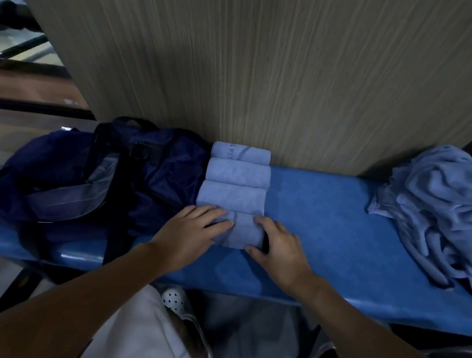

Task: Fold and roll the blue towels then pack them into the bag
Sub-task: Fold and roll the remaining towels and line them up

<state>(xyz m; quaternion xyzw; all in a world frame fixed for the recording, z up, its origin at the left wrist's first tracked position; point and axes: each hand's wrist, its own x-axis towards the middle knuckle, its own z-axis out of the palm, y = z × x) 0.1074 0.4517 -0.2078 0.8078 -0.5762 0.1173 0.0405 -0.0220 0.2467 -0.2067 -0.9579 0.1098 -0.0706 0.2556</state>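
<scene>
left hand [188, 233], right hand [278, 249], on near-edge roll [243, 232]

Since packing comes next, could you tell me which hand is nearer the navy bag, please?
Left. The left hand rests on the end of the rolled towel beside the navy bag; the right hand holds the towel's other end.

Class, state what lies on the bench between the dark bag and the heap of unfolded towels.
In the head view: four rolled towels beside the bag, then bare bench up to the heap.
</scene>
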